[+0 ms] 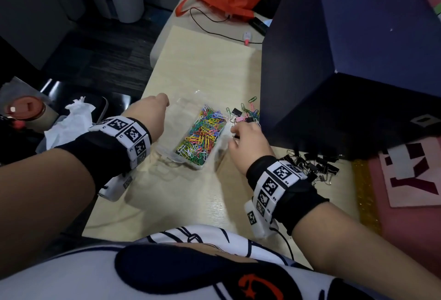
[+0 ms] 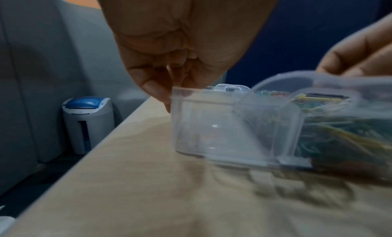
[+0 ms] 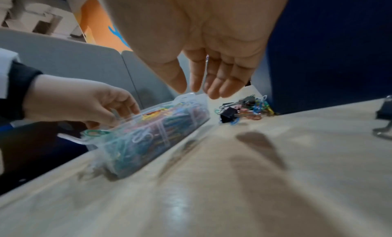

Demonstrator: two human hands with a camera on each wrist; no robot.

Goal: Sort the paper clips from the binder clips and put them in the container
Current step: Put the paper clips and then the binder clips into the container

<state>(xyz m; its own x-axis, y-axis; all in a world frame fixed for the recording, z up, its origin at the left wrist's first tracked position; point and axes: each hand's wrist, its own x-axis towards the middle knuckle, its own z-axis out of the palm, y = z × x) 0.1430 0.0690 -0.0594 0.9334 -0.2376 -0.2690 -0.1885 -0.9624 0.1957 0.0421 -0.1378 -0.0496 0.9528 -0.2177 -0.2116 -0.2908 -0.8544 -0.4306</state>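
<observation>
The pale wooden tabletop [image 1: 202, 65] carries everything, and between the two hands on it stands the clear rectangular plastic container [image 1: 216, 143], its right compartment heaped with bright multicoloured wire paper clips [image 1: 202, 132] while the half nearer the left hand looks empty. Judging by that heap, most of the sorting is done. What is left is a small mixed cluster of coloured paper clips and black binder clips [image 1: 245, 113] just beyond the right hand, and beside the right wrist a pile of black metal binder clips [image 1: 315, 166] set apart but not yet in the container. The left hand [image 1: 149, 111] has its fingers curled down at the far rim of the empty half; the left wrist view shows the fingertips touching the wall without plainly showing a pinch. The right hand [image 3: 203, 56] hangs with fingers relaxed and slightly apart, empty, near the container's far right corner. Only the head view shows the sorted binder-clip pile whole; the right wrist view alone shows the open palm and one black binder clip [image 3: 228, 115] among the leftovers, and the left wrist view alone shows the container's hinged clear lid [image 2: 318, 83] and latch.
</observation>
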